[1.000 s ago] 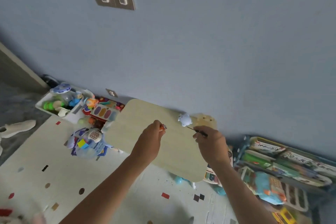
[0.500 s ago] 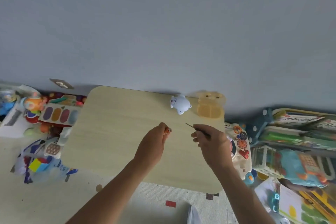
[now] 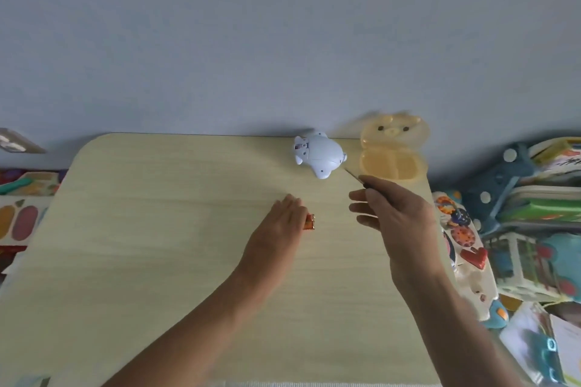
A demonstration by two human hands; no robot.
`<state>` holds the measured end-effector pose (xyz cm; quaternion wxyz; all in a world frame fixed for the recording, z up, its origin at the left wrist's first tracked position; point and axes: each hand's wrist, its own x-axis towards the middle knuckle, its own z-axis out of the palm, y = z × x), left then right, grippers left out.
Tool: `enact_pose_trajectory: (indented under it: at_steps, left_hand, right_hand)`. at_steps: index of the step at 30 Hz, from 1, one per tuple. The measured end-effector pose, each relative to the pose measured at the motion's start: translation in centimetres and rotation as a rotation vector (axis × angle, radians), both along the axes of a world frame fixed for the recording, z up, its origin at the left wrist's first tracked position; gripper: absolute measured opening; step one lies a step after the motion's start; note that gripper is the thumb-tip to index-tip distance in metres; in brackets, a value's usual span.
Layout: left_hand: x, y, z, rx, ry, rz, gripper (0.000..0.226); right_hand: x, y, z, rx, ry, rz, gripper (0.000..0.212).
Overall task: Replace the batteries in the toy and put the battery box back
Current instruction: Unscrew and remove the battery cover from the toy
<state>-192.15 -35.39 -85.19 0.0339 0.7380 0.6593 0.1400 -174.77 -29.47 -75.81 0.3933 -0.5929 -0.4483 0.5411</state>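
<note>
A pale blue animal-shaped toy (image 3: 319, 154) lies at the far edge of the wooden table (image 3: 157, 245). To its right stands an open yellow bear-shaped box (image 3: 391, 149) with its lid up. My left hand (image 3: 283, 223) rests low on the table and holds small orange-red batteries (image 3: 309, 222) at its fingertips against the tabletop. My right hand (image 3: 396, 214) grips a thin dark screwdriver (image 3: 355, 175), whose tip points up-left at the toy, a short way from it.
The grey-blue wall runs right behind the table. Toys and picture books (image 3: 534, 204) crowd the floor on the right, close to the table edge. A colourful toy keyboard (image 3: 19, 220) lies on the left.
The view tilted down and came closer to the table. My left hand lowered the batteries to the tabletop. My right hand with the screwdriver moved nearer the blue toy.
</note>
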Motion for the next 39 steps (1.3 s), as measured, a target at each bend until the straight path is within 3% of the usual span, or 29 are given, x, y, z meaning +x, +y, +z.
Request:
enact_pose_trajectory:
  at_steps: [2,4,8,13,18,26,33,37,39]
  left_hand:
    - [-0.3,-0.3,-1.1,0.000,0.026,-0.007,0.057]
    - [-0.7,-0.5,-2.1,-0.008,-0.059,-0.021,0.064]
    - [-1.5,-0.1,-3.2,0.005,-0.219,-0.081,0.052]
    - [-2.0,0.2,-3.3,-0.057,-0.080,-0.132,0.065]
    - [-2.2,0.5,-3.5,-0.083,-0.131,-0.115,0.079]
    - [-2.9,0.5,-1.3,-0.154,-0.424,-0.090,0.075]
    - [-3.6,5.3,1.5,0.217,-0.693,0.162,0.052]
    - [-2.9,9.1,1.2,0.025,-0.894,0.250,0.076]
    - [-2.7,10.0,0.7,-0.017,-0.911,0.278,0.078]
  right_hand:
    - [-0.2,0.5,-0.6,0.014,0.033,-0.011,0.026]
    - [-0.3,1.0,-1.2,0.038,0.057,-0.010,0.025]
    - [-0.4,1.8,-2.8,0.078,0.062,-0.006,0.025]
    - [-0.1,2.6,-3.8,0.127,0.091,0.011,0.025]
    - [0.2,3.5,-3.9,0.190,0.095,0.079,0.024]
    - [-0.5,4.9,-3.1,0.213,0.112,0.056,0.013]
    - [-1.7,6.6,-1.8,0.262,0.125,0.040,0.007]
    - [-3.0,7.7,-1.7,0.212,0.220,0.070,0.007]
    - [-3.5,8.4,-2.0,0.159,0.315,0.079,0.006]
